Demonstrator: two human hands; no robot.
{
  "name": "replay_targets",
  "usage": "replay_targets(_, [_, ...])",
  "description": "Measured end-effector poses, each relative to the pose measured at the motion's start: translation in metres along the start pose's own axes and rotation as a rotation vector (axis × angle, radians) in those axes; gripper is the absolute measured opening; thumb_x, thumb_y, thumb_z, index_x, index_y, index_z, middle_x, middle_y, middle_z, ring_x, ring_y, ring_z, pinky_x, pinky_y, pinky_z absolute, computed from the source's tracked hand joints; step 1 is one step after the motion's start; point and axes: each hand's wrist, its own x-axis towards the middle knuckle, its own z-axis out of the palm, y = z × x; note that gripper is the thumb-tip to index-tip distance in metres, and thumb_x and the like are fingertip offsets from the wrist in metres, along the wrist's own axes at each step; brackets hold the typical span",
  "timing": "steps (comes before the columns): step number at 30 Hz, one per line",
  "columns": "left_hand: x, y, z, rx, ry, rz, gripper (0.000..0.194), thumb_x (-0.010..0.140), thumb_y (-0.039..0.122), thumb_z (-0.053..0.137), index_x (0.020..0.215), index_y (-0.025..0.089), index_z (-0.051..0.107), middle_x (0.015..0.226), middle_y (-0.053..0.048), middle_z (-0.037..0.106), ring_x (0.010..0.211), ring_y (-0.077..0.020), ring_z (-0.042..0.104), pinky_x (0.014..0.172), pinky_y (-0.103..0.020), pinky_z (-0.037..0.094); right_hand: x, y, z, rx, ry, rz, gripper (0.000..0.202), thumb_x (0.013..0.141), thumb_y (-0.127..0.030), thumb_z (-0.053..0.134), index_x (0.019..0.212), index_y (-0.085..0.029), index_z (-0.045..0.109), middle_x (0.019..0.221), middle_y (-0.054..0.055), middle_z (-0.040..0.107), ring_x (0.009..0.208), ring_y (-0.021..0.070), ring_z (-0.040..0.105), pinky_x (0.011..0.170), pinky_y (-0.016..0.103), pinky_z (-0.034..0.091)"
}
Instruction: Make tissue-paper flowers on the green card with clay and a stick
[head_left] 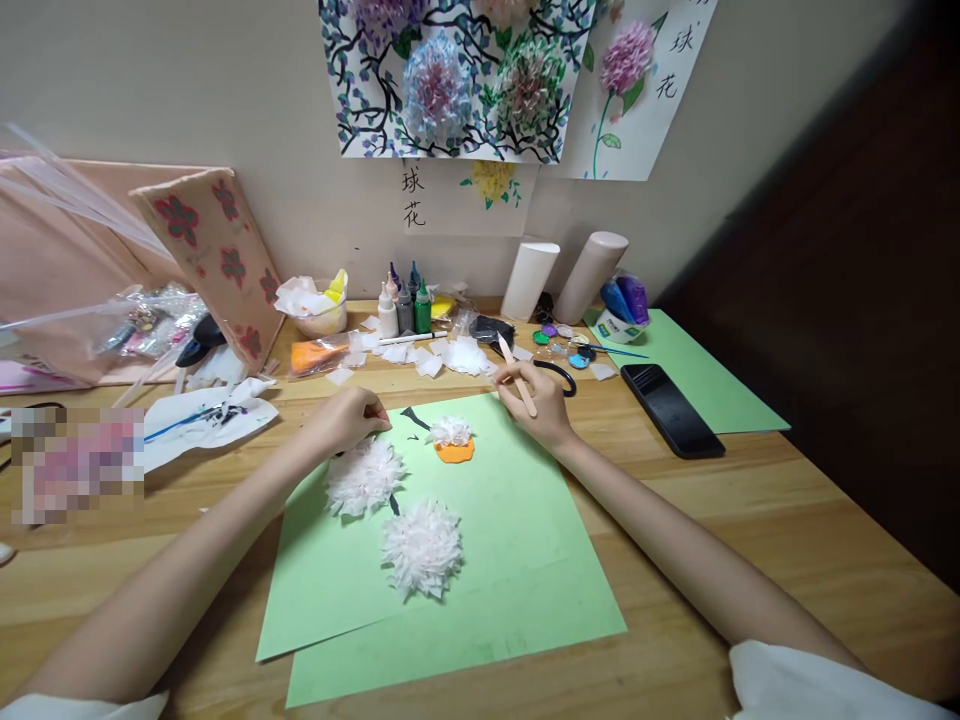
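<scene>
My left hand [352, 418] rests at the upper left part of the green paper [517, 560], its fingertips pinched together; whatever they hold, if anything, is hidden. Just below it lies a fluffy white paper pom-pom flower [365, 478], and a second white pom-pom [424, 548] sits lower down. Between the fingers of my right hand [541, 405] is a flat wooden craft stick [525, 395], near the paper's upper right edge. Between the hands, a small tuft of white paper bits [451, 431] covers the top of an orange paper piece [455, 452]. A dark strip [414, 418] lies beside it.
Paint bottles [405, 308], white paper scraps [463, 356] and an orange packet [321, 354] line the back. A black phone [671, 410] lies at right, beside another green sheet [720, 385]. Black-handled scissors [559, 375] show behind my right hand. A paint-stained tissue [210, 425] is at left.
</scene>
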Motion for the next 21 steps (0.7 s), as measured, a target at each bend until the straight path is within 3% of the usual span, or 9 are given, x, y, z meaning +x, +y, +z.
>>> replay_targets(2, [0.001,-0.001,0.000,0.000,-0.003,0.005,0.019,0.070,0.035,0.059,0.074,0.019,0.068,0.076,-0.003,0.069,0.069,-0.0179,0.061,0.056,-0.026,0.038,-0.010,-0.012,-0.005,0.210,-0.092,0.105,0.006,0.077,-0.020,0.062,0.077,-0.020,0.056,0.080,0.003,0.064,0.075,0.0173,0.062,0.072,0.031,0.048])
replay_targets(5, [0.003,-0.003,0.001,-0.012,-0.006,0.021,0.020,0.070,0.037,0.060,0.074,0.019,0.068,0.074,-0.003,0.069,0.068,-0.0178,0.061,0.057,-0.026,0.039,-0.024,-0.024,-0.010,0.584,-0.335,0.266,0.017,0.074,-0.026,0.067,0.075,-0.019,0.052,0.077,0.002,0.062,0.070,0.0148,0.061,0.068,0.029,0.049])
replay_targets(8, [0.004,-0.006,0.002,-0.021,-0.010,0.031,0.021,0.069,0.038,0.060,0.074,0.019,0.067,0.073,-0.003,0.069,0.067,-0.0176,0.061,0.057,-0.026,0.039,-0.032,-0.025,-0.010,0.710,-0.495,0.360,0.022,0.072,-0.027,0.070,0.074,-0.018,0.051,0.077,0.001,0.061,0.068,0.0133,0.060,0.064,0.027,0.049])
replay_targets(10, [0.005,-0.006,0.002,-0.018,-0.010,0.035,0.021,0.070,0.038,0.060,0.074,0.019,0.067,0.073,-0.003,0.069,0.067,-0.0175,0.061,0.057,-0.027,0.039,-0.034,-0.022,-0.007,0.639,-0.502,0.361,0.019,0.072,-0.026,0.070,0.075,-0.018,0.053,0.078,0.002,0.061,0.070,0.0135,0.059,0.066,0.027,0.048])
replay_targets(15, [0.004,-0.003,0.001,-0.005,-0.025,0.006,0.022,0.070,0.039,0.059,0.074,0.019,0.067,0.073,-0.003,0.069,0.066,-0.0181,0.061,0.056,-0.027,0.039,-0.037,-0.017,-0.002,0.418,-0.363,0.325,0.009,0.078,-0.024,0.062,0.078,-0.019,0.055,0.081,0.001,0.061,0.076,0.0146,0.058,0.071,0.028,0.046])
replay_targets(21, [0.006,-0.003,0.000,0.024,-0.032,0.010,0.021,0.070,0.040,0.059,0.075,0.020,0.066,0.074,-0.003,0.069,0.068,-0.0189,0.062,0.057,-0.028,0.040,-0.038,-0.017,-0.002,0.384,-0.315,0.357,0.014,0.078,-0.027,0.062,0.079,-0.021,0.049,0.084,0.002,0.062,0.078,0.0161,0.061,0.072,0.030,0.049])
